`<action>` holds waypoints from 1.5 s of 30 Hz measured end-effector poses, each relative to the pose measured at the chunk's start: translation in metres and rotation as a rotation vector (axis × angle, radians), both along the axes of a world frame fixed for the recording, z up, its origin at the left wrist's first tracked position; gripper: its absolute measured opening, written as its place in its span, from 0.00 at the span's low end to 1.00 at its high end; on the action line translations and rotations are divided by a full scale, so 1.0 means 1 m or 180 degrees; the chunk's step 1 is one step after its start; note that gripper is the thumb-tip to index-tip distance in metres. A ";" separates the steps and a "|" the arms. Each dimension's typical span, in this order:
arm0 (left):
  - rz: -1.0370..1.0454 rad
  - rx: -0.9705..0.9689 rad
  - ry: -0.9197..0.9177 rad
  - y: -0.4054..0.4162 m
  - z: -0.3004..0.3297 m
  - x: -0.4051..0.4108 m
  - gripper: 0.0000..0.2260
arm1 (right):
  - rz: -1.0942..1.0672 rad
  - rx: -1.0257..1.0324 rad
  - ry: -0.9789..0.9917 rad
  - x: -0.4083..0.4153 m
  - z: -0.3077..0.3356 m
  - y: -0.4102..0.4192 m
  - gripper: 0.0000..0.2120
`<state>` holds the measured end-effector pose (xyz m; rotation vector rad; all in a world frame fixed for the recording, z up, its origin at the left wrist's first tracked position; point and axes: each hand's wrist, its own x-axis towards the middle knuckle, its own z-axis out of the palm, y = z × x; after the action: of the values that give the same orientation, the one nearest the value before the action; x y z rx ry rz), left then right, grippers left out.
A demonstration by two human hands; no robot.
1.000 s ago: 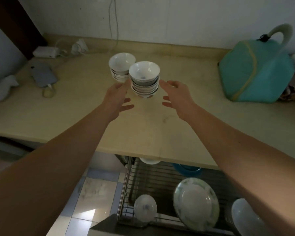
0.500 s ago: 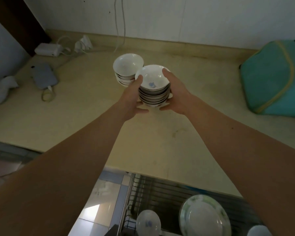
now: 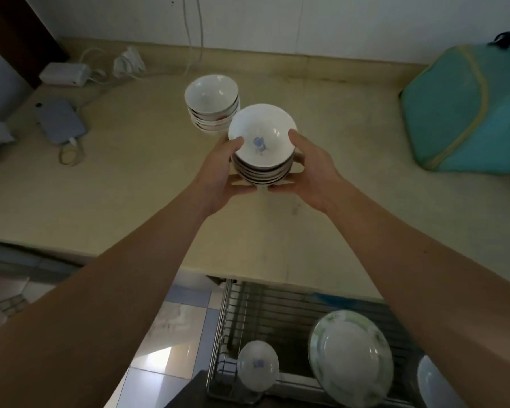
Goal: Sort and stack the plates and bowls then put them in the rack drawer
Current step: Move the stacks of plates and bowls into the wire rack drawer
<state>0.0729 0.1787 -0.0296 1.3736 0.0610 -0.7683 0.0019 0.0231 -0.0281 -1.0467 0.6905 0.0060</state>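
A stack of several white bowls (image 3: 262, 142), the top one with a blue mark inside, is held above the beige counter (image 3: 130, 201). My left hand (image 3: 221, 172) grips its left side and my right hand (image 3: 309, 172) grips its right side, fingers curled under the bottom bowl. A second stack of white bowls (image 3: 211, 104) stands on the counter just behind, to the left. Below the counter's front edge the wire rack drawer (image 3: 277, 316) is pulled out. It holds a small dish (image 3: 257, 365), a green-rimmed plate (image 3: 350, 357) and another plate (image 3: 436, 384) on edge.
A teal food cover (image 3: 465, 113) sits at the counter's right. At the back left lie a white adapter (image 3: 64, 73), cables and a grey-blue pouch (image 3: 60, 120). Tiled floor (image 3: 171, 334) shows left of the drawer.
Both hands closed on the nearer bowl stack and lifted it off the counter toward me. The other stack stayed in place.
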 end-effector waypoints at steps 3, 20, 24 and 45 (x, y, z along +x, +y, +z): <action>-0.0071 -0.0082 -0.0135 0.012 0.011 -0.021 0.16 | -0.0041 -0.0130 -0.0140 -0.028 0.014 0.014 0.11; -0.1138 0.0056 -0.0041 0.131 0.027 -0.202 0.07 | -0.0411 -0.0443 0.0067 -0.254 0.024 0.142 0.19; -0.1333 0.0157 0.0407 0.147 -0.003 -0.230 0.09 | -0.0496 -0.0198 0.0463 -0.287 0.001 0.160 0.11; 0.0208 0.0412 0.1778 0.089 -0.196 -0.219 0.07 | 0.0293 0.0140 0.1375 -0.218 -0.220 0.080 0.12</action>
<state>-0.1458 0.2677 -0.2258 1.2346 0.5989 -1.0878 -0.2163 0.1029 -0.2483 -1.0438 1.0260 0.3336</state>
